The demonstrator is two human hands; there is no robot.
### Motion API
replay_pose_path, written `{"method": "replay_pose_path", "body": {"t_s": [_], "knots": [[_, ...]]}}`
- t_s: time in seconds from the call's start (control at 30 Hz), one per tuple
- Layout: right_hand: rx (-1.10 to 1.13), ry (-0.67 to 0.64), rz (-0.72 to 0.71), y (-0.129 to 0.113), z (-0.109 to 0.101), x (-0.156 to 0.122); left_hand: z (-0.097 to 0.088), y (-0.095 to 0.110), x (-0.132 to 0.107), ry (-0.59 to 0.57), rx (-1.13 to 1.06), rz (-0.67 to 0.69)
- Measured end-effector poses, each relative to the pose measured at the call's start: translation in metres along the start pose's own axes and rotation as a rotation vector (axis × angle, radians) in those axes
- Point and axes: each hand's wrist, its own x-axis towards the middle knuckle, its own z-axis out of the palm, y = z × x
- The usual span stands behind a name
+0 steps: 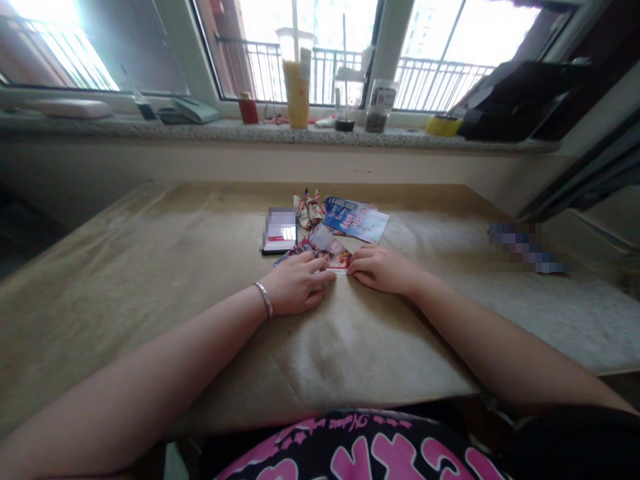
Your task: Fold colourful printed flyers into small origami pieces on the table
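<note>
My left hand (299, 285), with a silver bracelet at the wrist, lies on a colourful printed sheet of paper (325, 247) and pinches its near edge. My right hand (381, 268) presses the same edge from the right, fingers curled. The paper rests flat on the paper-covered table (150, 280). Just behind it lie a phone (280, 232), a folded red-and-white paper piece (308, 209) and a blue printed leaflet (356, 219).
A stone windowsill (200, 130) runs behind the table. On it stand a tall cup of orange drink with a straw (297, 80), a small red can (248, 108), a jar (379, 107) and a dark bag (520, 100). A blurred item (525, 248) lies at the table's right.
</note>
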Motion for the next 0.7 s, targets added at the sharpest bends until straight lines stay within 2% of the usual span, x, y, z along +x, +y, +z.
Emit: {"method": "replay_pose_path", "body": {"t_s": [0.17, 0.4, 0.7], "knots": [[0.003, 0.059, -0.064, -0.0047, 0.0058, 0.0041, 0.0029, 0.0002, 0.0025, 0.017, 0.008, 0.015], [0.005, 0.029, -0.065, -0.0057, 0.0047, 0.0063, 0.0046, -0.0007, 0.0037, 0.037, 0.006, 0.001], [0.015, 0.031, -0.048, -0.0058, 0.005, 0.0061, -0.0029, -0.0077, -0.0006, 0.049, -0.051, 0.051]]}}
